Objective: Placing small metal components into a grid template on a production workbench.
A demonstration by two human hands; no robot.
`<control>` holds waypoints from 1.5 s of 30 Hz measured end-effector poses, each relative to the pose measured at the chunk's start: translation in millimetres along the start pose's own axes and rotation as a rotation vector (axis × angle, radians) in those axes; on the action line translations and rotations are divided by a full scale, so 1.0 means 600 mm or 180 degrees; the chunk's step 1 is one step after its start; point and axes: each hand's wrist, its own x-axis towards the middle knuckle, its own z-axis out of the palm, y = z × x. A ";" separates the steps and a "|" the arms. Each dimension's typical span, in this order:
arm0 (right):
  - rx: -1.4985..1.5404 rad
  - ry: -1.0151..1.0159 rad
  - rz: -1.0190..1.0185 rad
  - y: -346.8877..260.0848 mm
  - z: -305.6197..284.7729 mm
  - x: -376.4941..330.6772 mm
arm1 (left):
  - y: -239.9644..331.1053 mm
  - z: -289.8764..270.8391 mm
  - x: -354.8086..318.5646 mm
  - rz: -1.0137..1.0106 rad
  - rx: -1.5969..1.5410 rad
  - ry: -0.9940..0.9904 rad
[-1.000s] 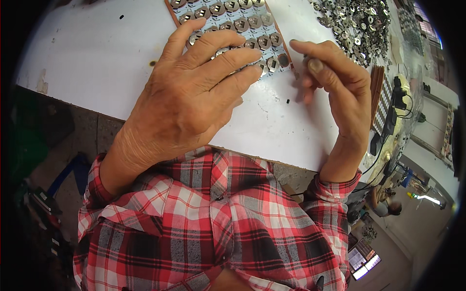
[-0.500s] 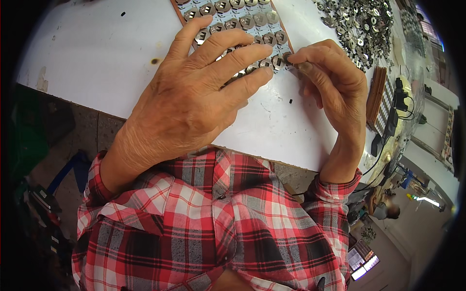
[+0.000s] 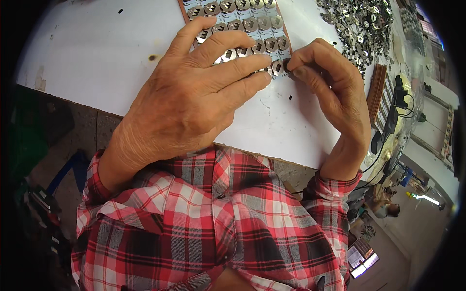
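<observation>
A pale blue circuit board panel with a brown edge lies on the table, bearing rows of round, shiny metal pieces with dark openings. My left hand is spread over the panel's near left part, fingers apart. Its fingertips rest on or just above the metal pieces and hide several of them. At the panel's near right corner, my right hand pinches a small, dark round metal piece between thumb and forefinger. Those fingertips partly cover it. Beside it sits another metal piece in the nearest row.
A heap of loose metal parts covers the table's far right. Nearer stands a stack of brown-edged panels beside black plugs and cables. Tiny black bits lie on the white tabletop. Another person is in the right background.
The panel has shifted slightly to the right and nearer. My right thumb and forefinger have closed in at its corner around the round metal piece. My left hand stays spread, almost unmoved.
</observation>
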 end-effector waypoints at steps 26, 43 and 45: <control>0.0327 0.0774 0.0304 -0.012 0.025 -0.003 | -0.002 0.004 0.002 -0.0035 -0.0074 0.0166; -0.0080 0.0468 0.0003 -0.023 0.015 -0.016 | -0.003 0.002 0.003 0.0071 -0.0115 0.0156; -0.0033 0.0441 -0.0034 -0.021 0.014 -0.018 | -0.002 0.001 0.004 0.0091 -0.0111 0.0149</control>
